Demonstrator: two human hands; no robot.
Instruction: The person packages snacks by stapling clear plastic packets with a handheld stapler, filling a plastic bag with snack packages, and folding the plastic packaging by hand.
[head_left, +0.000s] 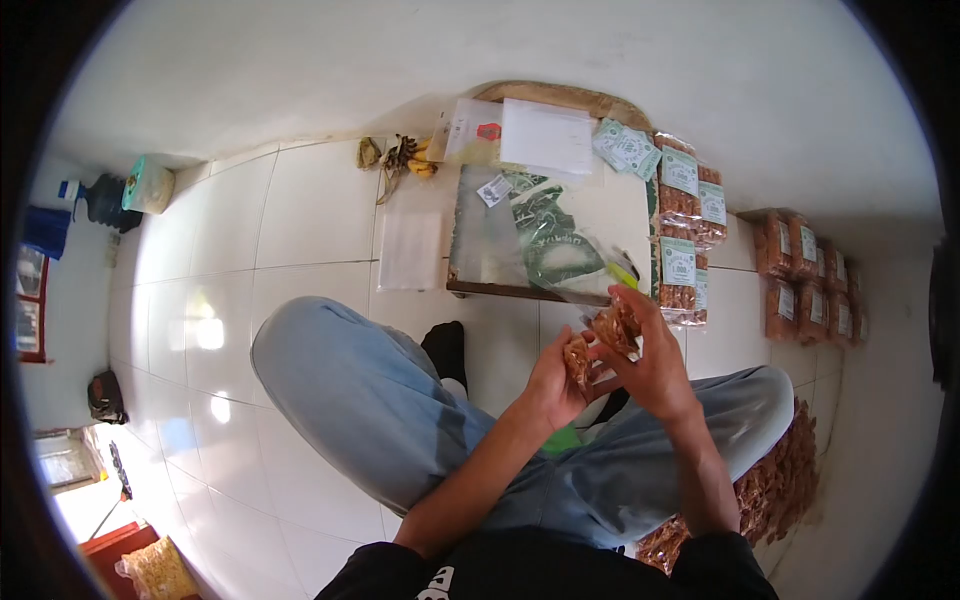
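Observation:
My left hand (556, 383) holds a small bundle of brown pieces (577, 360) above my lap, its fingers curled round it. Close beside it, my right hand (655, 362) grips another brown bundle (616, 328) that looks wrapped in clear plastic. The two hands nearly touch, in front of the low table's near edge. On that table (620, 205) lies a clear plastic sheet with green print (550, 235), and a yellow-green item (623, 273) sits just beyond my right hand.
Labelled brown packs (678, 270) stand at the table's right, with more packs (815, 290) by the wall. Loose brown pieces (780, 475) lie beside my right knee. White sheets (546, 135), green labels (627, 148) and bananas (422, 165) are at the back.

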